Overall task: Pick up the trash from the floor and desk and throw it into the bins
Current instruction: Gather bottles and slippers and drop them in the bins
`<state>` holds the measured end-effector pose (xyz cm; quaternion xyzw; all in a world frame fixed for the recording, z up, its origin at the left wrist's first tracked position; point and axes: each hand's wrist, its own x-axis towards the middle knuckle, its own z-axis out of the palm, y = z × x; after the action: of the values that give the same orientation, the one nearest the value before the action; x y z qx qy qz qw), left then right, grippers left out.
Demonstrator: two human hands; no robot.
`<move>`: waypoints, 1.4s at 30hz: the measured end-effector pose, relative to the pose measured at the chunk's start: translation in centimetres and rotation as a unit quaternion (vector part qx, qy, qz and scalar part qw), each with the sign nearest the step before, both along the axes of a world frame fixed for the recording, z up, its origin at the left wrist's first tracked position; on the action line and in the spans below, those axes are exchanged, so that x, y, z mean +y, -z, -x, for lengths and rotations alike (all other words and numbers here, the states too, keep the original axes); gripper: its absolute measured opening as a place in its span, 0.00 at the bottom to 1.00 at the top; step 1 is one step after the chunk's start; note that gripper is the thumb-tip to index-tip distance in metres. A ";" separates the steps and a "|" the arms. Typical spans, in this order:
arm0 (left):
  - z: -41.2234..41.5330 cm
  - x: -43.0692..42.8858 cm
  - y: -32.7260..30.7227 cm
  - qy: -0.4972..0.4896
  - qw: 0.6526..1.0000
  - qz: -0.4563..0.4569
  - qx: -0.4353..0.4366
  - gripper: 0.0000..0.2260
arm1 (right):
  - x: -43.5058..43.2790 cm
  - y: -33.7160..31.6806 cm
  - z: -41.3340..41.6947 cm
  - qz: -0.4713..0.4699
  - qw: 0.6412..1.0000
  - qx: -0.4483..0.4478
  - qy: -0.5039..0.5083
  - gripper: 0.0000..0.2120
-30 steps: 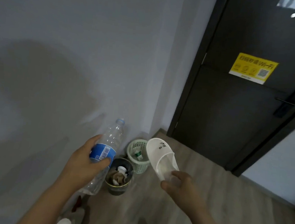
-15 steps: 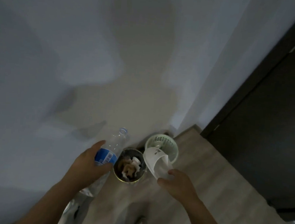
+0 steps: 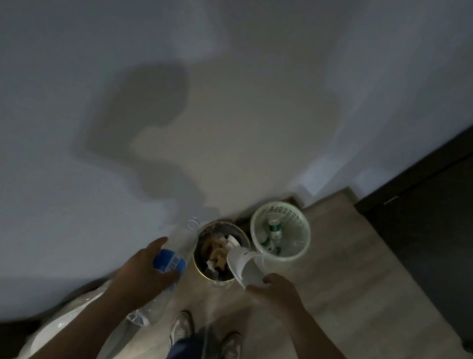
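My left hand (image 3: 144,274) grips a clear plastic bottle (image 3: 179,246) with a blue label, held tilted just left of a dark round bin (image 3: 204,271) full of paper scraps. My right hand (image 3: 274,293) holds a white slipper (image 3: 243,266) by its heel, its toe hanging over the right rim of the dark bin. To the right of that bin stands a pale green mesh basket (image 3: 300,253) with small bottles inside. Both bins sit on the wooden floor against the wall.
A white wall fills the upper view, with my shadow on it. A dark door (image 3: 440,225) stands to the right. A clear plastic bag (image 3: 59,327) lies at the lower left. My two shoes (image 3: 207,337) stand on the floor just short of the bins.
I have stepped closer and the view has tilted down: the bins are larger and nearer. Both hands have moved forward, and the slipper has gone from the green basket to the dark bin's rim.
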<state>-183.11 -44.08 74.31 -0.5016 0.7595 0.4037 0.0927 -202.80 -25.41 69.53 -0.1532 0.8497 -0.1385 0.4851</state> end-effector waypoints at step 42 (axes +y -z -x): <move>31.6 1.1 26.1 0.448 0.876 0.126 -0.127 0.26 | 4.8 18.8 9.3 -0.078 0.988 0.094 0.093 0.24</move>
<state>-214.69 -42.95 48.23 -0.1621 0.9289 0.1529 0.2957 -212.10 -20.65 50.71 -0.0475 0.9101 -0.1008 0.3991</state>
